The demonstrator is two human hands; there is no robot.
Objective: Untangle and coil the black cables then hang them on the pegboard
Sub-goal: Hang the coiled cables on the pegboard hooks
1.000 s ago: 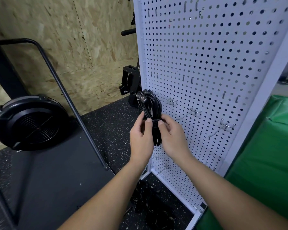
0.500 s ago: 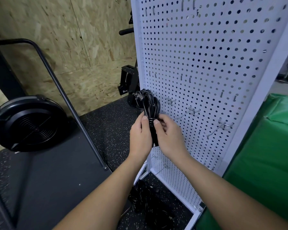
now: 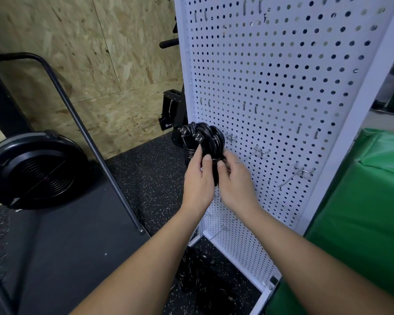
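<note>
A coiled black cable (image 3: 208, 138) with two plug ends at its top is held upright in front of the white pegboard (image 3: 282, 87). My left hand (image 3: 198, 180) grips the bundle's waist from the left. My right hand (image 3: 233, 183) pinches it from the right, thumb on the wrapped part. Metal hooks (image 3: 258, 153) stick out of the board just right of the coil, and another hook (image 3: 301, 172) is farther right. More black cables (image 3: 203, 280) lie in a tangled pile on the floor between my forearms.
A black round fan unit (image 3: 35, 169) with a slanted black bar (image 3: 89, 137) stands on the left. A green padded mat (image 3: 362, 212) lies on the right. An OSB wall is behind, and a black metal bracket (image 3: 172, 110) sits by the pegboard's left edge.
Both hands have lifted the coil slightly higher and closer to the pegboard hooks. The grip on the bundle stays the same.
</note>
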